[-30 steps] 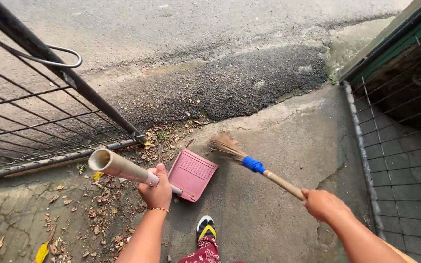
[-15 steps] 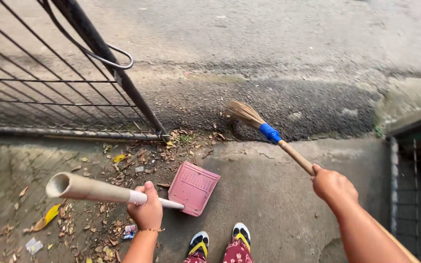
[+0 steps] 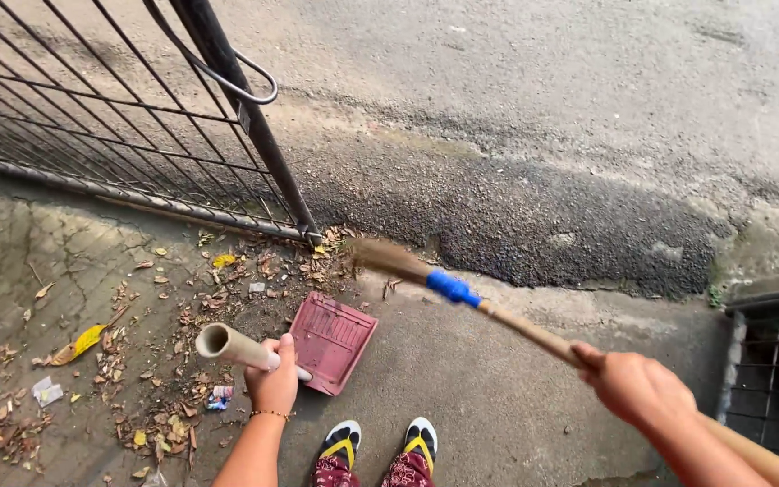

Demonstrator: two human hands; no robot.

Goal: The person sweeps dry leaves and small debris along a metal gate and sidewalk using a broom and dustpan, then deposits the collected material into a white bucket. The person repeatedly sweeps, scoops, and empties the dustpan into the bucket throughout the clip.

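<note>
Clearly our left hand (image 3: pixel 274 383) is wrapped tight round the pale tube handle (image 3: pixel 234 346) of the red dustpan (image 3: pixel 334 340), whose pan lies flat on the concrete floor (image 3: pixel 498 406) just ahead of our sandalled feet (image 3: pixel 380 446). Our right hand (image 3: pixel 637 388), at four o'clock in view, is closed round the wooden stick of the broom (image 3: pixel 462 298), whose bristle head (image 3: pixel 388 257) blurs at twelve o'clock from the pan, close to the foot of the black metal gate (image 3: pixel 227 81).

We judge the chief risk to be scatter: a brisk stroke could throw the dry leaves (image 3: pixel 182 307) past the pan's mouth, or out onto the asphalt road (image 3: pixel 543 135) beyond the gate. The pan's lip may ride over the cracked, uneven floor, so that fine grit slips under it. Bristles could also snag on the gate's bottom rail. The pan is steered by a long handle with one hand, so a hard push from the broom might twist or skid it. Litter at nine o'clock, a yellow leaf (image 3: pixel 83 341) and a small wrapper (image 3: pixel 47 391), lies well apart from the pan and may be missed.

Against half a second ago, the broom head has dropped from the road edge towards the leaf pile, and the pan sits much as it did. Our view has tipped a little to the right.
</note>
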